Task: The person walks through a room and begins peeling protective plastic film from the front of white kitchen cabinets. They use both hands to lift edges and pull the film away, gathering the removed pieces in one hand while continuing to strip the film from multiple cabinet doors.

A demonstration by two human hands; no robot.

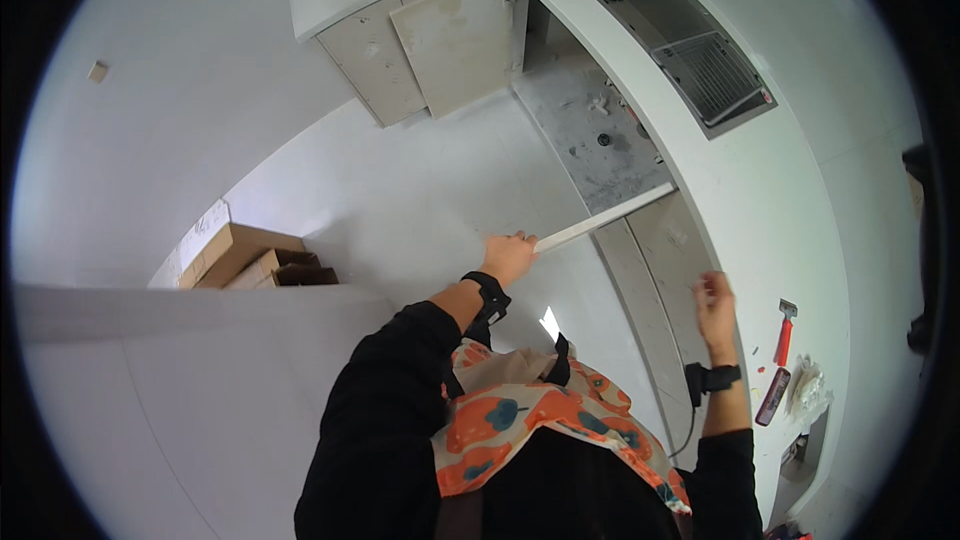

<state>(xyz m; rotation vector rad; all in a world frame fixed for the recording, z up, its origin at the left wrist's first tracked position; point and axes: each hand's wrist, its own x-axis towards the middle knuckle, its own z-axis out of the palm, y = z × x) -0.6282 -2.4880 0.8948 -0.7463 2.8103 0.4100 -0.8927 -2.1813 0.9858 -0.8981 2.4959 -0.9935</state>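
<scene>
My left hand (510, 259) grips the free end of a swung-out cabinet door (604, 221), which I see nearly edge-on from above. Its far end meets the cabinet just under the white countertop (739, 187). Beside the counter's front edge is my right hand (715, 311), slightly blurred, with its fingers loosely bent and nothing visible in them. On the counter to its right lies a scraper (784, 334) with a red handle and a metal head. A dark oblong item (772, 396) and a crumpled clear plastic bag (810, 390) lie close by it.
The sink cabinet floor (592, 135) is dusty, with debris and a black pipe fitting. Another cabinet door (461, 45) stands open beyond. A steel sink (652, 15) holds a wire rack (709, 71). Cardboard boxes (247, 255) sit at left by the wall.
</scene>
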